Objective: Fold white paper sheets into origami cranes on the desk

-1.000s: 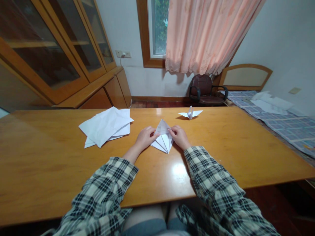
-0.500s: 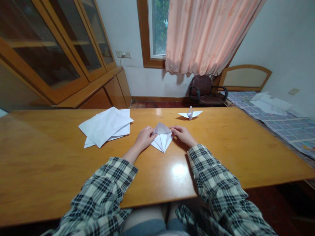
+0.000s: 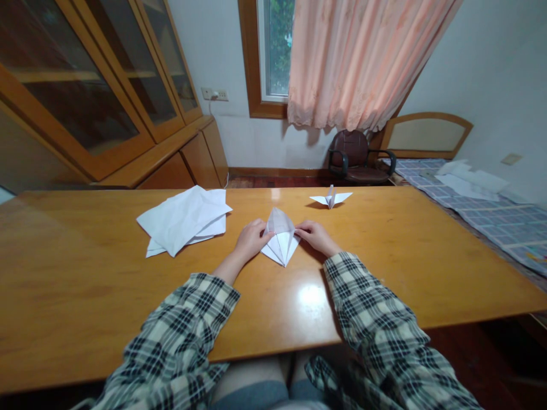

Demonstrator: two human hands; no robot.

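A sheet of white origami paper (image 3: 282, 245), folded into a kite-like shape with creases running to its near point, lies in front of me. Its upper flap is lifted and stands up, pointing away from me. My left hand (image 3: 253, 236) pinches the left edge of the paper between thumb and fingers. On the opposite side, my right hand (image 3: 315, 234) grips the flap's right edge with its fingertips. Beyond the right hand stands a finished white paper crane (image 3: 330, 197), its wings spread.
A loose stack of white paper sheets (image 3: 183, 219) lies to the left on the wooden table (image 3: 384, 273). Past the table's far edge are a brown armchair (image 3: 352, 156) and a bed (image 3: 478, 199) at the right. A glass-fronted cabinet (image 3: 141, 108) stands at the left.
The paper's upper flap has risen and narrowed, its tip reaching farther away from me. My right hand has shifted slightly inward to the left. The left hand stays about where it was.
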